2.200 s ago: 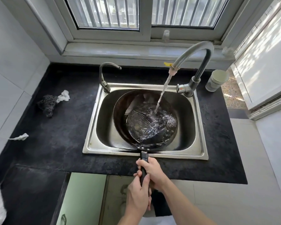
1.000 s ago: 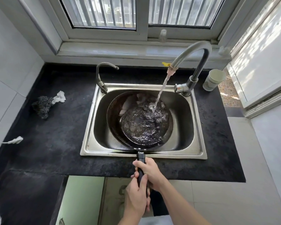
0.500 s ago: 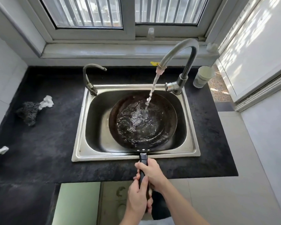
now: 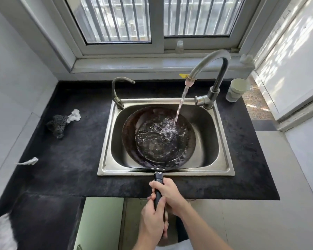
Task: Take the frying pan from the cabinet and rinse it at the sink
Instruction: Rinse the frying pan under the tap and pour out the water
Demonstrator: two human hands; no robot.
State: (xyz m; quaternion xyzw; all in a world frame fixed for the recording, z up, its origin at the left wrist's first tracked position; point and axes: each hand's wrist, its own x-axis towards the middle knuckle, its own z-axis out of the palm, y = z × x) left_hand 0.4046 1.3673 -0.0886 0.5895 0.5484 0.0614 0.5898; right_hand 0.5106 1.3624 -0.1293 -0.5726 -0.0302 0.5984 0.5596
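Item: dark round metal frying pan (image 4: pixel 129 134), centre of the frame. It sits inside the basin of the rectangular stainless-steel sink (image 4: pixel 209 134), tilted, with its near rim over the sink's front edge. Rippling water pools across its base.

Handle: straight black handle (image 4: pixel 158 186), pointing toward the lower centre of the frame, over the counter's front strip.

Right hand (image 4: pixel 168 193): fingers curled tightly round the upper part of the handle.

Left hand (image 4: pixel 152 220): just below the right and touching it, fingers and thumb wrapped round the lower part of the handle.

Water: a thin stream of water (image 4: pixel 180 105) falls from the tall curved grey faucet (image 4: pixel 210 66) at the sink's upper right and lands in the right side of the pan. A yellow tab (image 4: pixel 183 75) sits at the spout.

Second fitting: small dark gooseneck tap (image 4: pixel 116 91) at the sink's upper left corner.

Surroundings: black stone countertop (image 4: pixel 70 145) around the sink. On it, left of the sink, a dark scouring pad (image 4: pixel 57 125) touching a crumpled white scrap (image 4: pixel 74 115); another white scrap (image 4: pixel 28 161) at the far left edge; a pale cup (image 4: pixel 238 89) upper right, near the faucet base.

Above: barred white-framed window (image 4: pixel 157 20). Below the counter: pale green cabinet door (image 4: pixel 101 222).
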